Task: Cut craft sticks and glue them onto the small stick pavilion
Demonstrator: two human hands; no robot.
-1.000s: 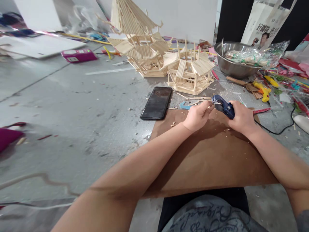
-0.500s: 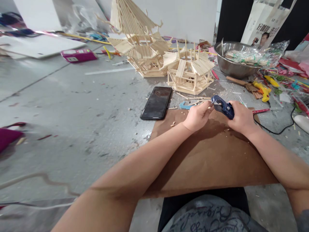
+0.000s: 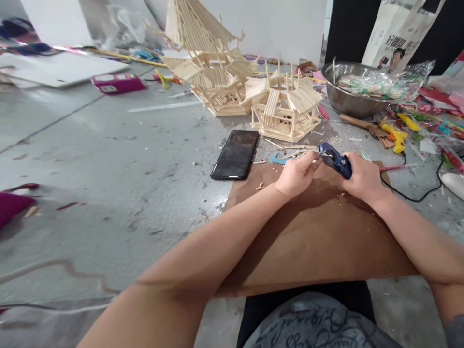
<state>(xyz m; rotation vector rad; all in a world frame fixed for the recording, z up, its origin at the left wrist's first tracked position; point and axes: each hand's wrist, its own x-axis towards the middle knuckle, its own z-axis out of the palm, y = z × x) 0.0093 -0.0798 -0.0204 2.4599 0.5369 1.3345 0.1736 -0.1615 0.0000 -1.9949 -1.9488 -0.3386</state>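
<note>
L hand (image 3: pixel 299 173) is pinched narrow, thumb to fingers, on what looks like a thin pale stick (image 3: pixel 314 161), mostly hidden by the fingers; R hand (image 3: pixel 362 176) is wrapped round a blue cutter (image 3: pixel 339 162), its head right next to the L fingertips. Both are just above the far part of the brown board (image 3: pixel 319 241). Can't tell whether the blade is touching the wood. To do this well, I'd say: fingertips well clear of the blade b/c the gap looks v. small; stick square to the cutting edge, o/w the end prob. comes out slanted; steady squeeze w/ the R, no twist, as wood this thin likely splits; L wrist braced so nothing slips; work low over the board so bits don't fly, esp. w/ offcuts (image 3: pixel 260 186) lying there. Containers: steel bowl (image 3: pixel 357 104), far R on the grey floor (image 3: pixel 163 159), has pale sticks (image 3: pixel 362 86) in it, partly under crinkled clear plastic (image 3: pixel 415 77) w/ green bits, which hangs over the bowl's R side; count n/a, too jumbled. One stick (image 3: pixel 334 70) leans up at its L edge. White carrier bag (image 3: pixel 386 29) w/ dark print stands behind the bowl; contents not visible. Purple box (image 3: pixel 118 83), far L, same: can't tell what's inside. Phone (image 3: pixel 235 154) lies by the board's far L corner, near the stick models (image 3: pixel 284 108).
</note>
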